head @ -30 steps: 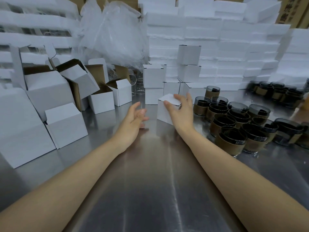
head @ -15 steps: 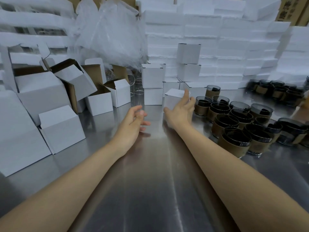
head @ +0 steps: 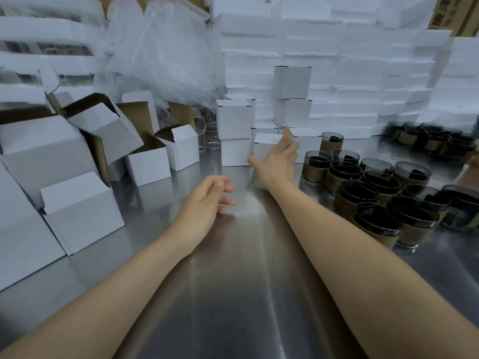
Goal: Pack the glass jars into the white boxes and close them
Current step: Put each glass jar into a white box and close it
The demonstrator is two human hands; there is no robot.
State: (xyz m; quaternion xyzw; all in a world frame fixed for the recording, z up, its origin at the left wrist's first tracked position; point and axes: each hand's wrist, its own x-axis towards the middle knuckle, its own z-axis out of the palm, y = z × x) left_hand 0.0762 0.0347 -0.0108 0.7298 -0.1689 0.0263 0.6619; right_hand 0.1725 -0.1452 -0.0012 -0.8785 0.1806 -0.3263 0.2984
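One wide-angle camera, worn on the person's head, looks forward and down, close over a shiny grey steel tabletop [head: 233,307], taking in open white cardboard boxes [head: 147,164] at left, dark glass jars with brown bands [head: 375,187] at right, and stacked white foam slabs [head: 363,60] behind

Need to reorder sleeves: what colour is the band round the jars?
Brown, like kraft card: the band on the jars, head view.

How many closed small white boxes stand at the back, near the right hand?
7 closed boxes: two stacked at left, two stacked higher at right, two beneath those, one in front beside the right hand. Others may be hidden.
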